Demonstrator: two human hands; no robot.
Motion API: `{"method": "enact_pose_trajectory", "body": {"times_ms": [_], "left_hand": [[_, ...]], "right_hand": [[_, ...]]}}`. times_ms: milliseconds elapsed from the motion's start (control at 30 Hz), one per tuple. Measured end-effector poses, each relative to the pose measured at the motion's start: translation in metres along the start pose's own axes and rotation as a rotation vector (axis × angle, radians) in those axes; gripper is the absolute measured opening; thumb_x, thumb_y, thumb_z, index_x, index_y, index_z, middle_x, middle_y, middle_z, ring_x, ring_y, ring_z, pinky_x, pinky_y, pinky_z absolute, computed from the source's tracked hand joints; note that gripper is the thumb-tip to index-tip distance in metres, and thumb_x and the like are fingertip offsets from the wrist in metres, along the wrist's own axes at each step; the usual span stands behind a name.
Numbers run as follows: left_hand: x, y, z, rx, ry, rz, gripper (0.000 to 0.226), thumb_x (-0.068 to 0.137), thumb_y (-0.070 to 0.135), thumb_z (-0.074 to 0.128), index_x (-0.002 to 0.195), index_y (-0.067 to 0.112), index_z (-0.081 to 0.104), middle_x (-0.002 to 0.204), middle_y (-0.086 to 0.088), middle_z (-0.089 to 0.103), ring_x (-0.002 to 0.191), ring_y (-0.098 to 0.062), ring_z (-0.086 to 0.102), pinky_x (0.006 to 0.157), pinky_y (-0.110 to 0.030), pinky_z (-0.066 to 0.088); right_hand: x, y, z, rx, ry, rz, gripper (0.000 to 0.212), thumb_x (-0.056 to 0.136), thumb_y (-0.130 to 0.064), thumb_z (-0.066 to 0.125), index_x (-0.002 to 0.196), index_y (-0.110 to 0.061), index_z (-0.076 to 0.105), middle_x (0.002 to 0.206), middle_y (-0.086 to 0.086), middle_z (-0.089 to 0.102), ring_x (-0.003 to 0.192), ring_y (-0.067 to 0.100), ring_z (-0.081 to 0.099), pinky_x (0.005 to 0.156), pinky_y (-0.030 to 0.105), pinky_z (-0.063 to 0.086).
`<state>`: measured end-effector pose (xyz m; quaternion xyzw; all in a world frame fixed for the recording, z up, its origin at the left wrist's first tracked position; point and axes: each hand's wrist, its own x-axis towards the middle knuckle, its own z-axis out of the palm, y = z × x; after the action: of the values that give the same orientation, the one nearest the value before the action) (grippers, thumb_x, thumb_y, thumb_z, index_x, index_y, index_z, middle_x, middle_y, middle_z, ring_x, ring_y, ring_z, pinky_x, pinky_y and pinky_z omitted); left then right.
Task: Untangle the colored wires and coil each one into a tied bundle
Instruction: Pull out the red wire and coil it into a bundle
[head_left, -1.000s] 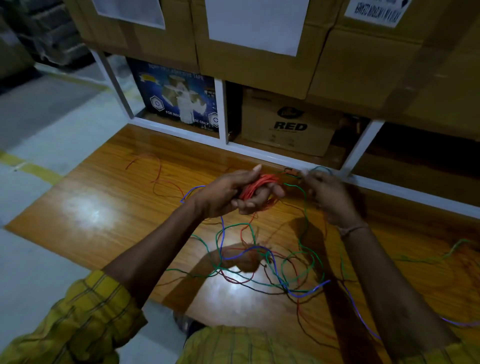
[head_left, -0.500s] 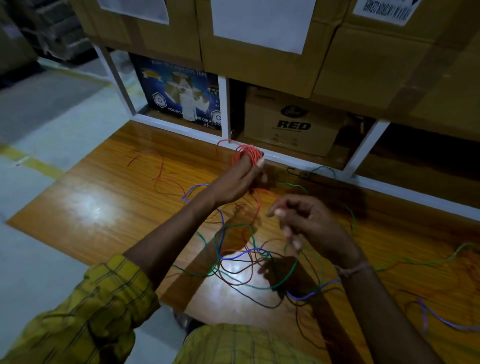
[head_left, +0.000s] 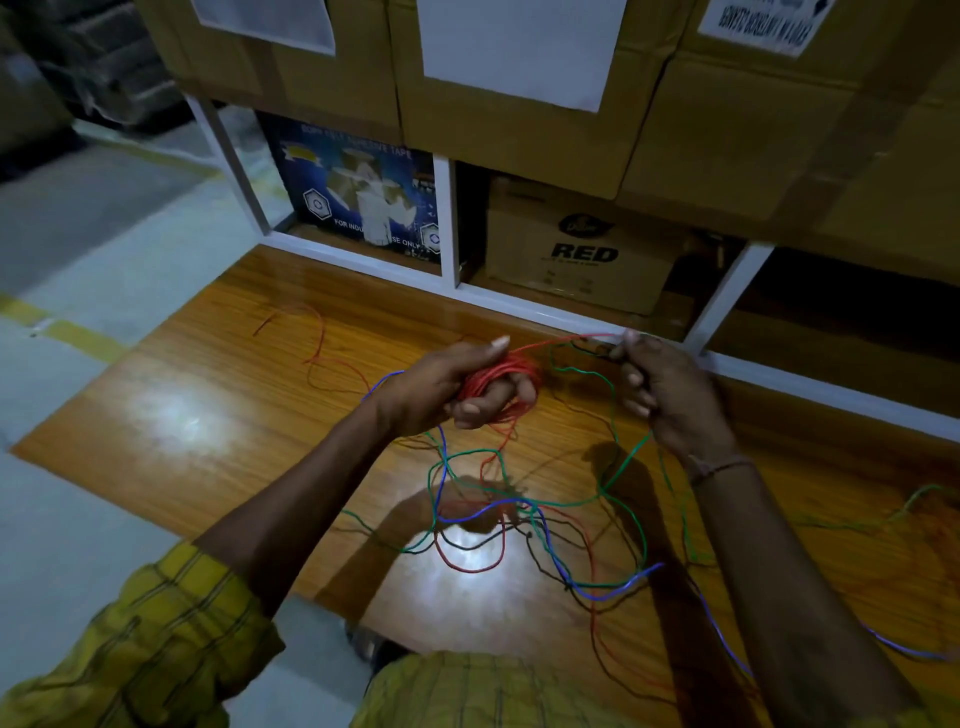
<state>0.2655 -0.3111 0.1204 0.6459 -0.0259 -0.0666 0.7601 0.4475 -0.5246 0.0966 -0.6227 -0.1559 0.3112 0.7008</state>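
My left hand (head_left: 441, 387) is closed around a coil of red wire (head_left: 501, 375), held above the wooden board. A taut red strand runs from the coil to my right hand (head_left: 670, 395), which pinches it between thumb and fingertips at the far side. Below both hands lies a tangle of wires (head_left: 540, 519) on the board: green (head_left: 621, 470), blue (head_left: 613, 590), red and dark strands crossing one another. A loose red strand (head_left: 317, 345) trails to the left.
The wooden board (head_left: 208, 415) rests on a grey floor with a yellow line (head_left: 78, 338). A white shelf frame (head_left: 447, 228) stands right behind it, holding cardboard boxes (head_left: 582, 249) and a blue printed box (head_left: 358, 192). More green and blue wire trails off right.
My left hand came down from its raised spot by the shelf to hold the red coil lower. My right hand moved up and right, pulling a red strand taut.
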Motion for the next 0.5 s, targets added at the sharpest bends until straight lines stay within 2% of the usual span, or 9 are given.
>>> {"method": "enact_pose_trajectory", "body": {"times_ms": [67,133,233,300,333,400,500], "left_hand": [[0.001,0.008,0.007,-0.162,-0.033,0.056,0.066,0.116,0.033,0.014,0.118,-0.014,0.06,0.051,-0.004,0.034,0.038,-0.015,0.011,0.041,-0.03,0.019],[0.005,0.013,0.013,-0.265,-0.025,0.093,0.064,0.116,0.035,0.01,0.124,-0.011,0.055,0.058,-0.001,0.042,0.039,-0.012,0.012,0.043,-0.025,0.027],[0.016,0.019,0.019,-0.331,0.075,0.18,0.055,0.115,0.03,0.014,0.137,-0.008,0.047,0.077,-0.005,0.054,0.046,-0.01,0.036,0.056,-0.026,0.04],[0.024,0.023,0.021,-0.317,0.197,0.208,0.052,0.116,0.026,0.019,0.143,-0.012,0.042,0.087,-0.009,0.061,0.058,-0.014,0.051,0.063,-0.027,0.045],[0.026,0.025,0.022,-0.26,0.273,0.202,0.052,0.116,0.024,0.02,0.144,-0.015,0.039,0.092,-0.012,0.063,0.065,-0.019,0.056,0.066,-0.027,0.048],[0.03,0.022,0.019,0.0,0.405,0.155,0.048,0.117,0.023,0.025,0.143,-0.016,0.037,0.099,-0.02,0.065,0.076,-0.027,0.062,0.073,-0.03,0.055],[0.032,0.008,0.011,0.504,0.436,0.09,0.037,0.116,0.024,0.033,0.128,-0.009,0.047,0.102,-0.024,0.068,0.082,-0.036,0.068,0.085,-0.047,0.057]], "right_hand": [[0.0,0.019,0.007,-0.226,0.052,0.012,0.026,0.103,-0.036,0.064,0.088,-0.015,0.061,0.063,0.002,0.038,0.039,0.007,0.027,0.037,0.018,0.023],[-0.004,0.038,0.019,-0.38,0.019,-0.004,0.03,0.104,-0.036,0.063,0.082,-0.016,0.059,0.062,0.004,0.04,0.04,0.008,0.031,0.04,0.02,0.025],[-0.02,0.06,0.043,-0.552,-0.139,0.024,0.031,0.109,-0.029,0.052,0.084,-0.015,0.066,0.063,0.002,0.052,0.043,0.011,0.042,0.045,0.022,0.032],[-0.035,0.065,0.058,-0.604,-0.275,0.098,0.029,0.111,-0.022,0.048,0.092,-0.014,0.068,0.065,0.004,0.058,0.041,0.014,0.044,0.042,0.021,0.034],[-0.044,0.063,0.064,-0.612,-0.342,0.12,0.028,0.111,-0.023,0.047,0.096,-0.012,0.068,0.066,0.007,0.059,0.041,0.015,0.044,0.04,0.02,0.034],[-0.059,0.054,0.073,-0.637,-0.455,0.122,0.029,0.11,-0.029,0.05,0.102,-0.008,0.068,0.066,0.008,0.062,0.043,0.016,0.046,0.04,0.021,0.036],[-0.071,0.035,0.077,-0.675,-0.551,0.07,0.025,0.108,-0.028,0.054,0.102,-0.009,0.07,0.064,0.002,0.065,0.05,0.014,0.052,0.048,0.024,0.042]]}}
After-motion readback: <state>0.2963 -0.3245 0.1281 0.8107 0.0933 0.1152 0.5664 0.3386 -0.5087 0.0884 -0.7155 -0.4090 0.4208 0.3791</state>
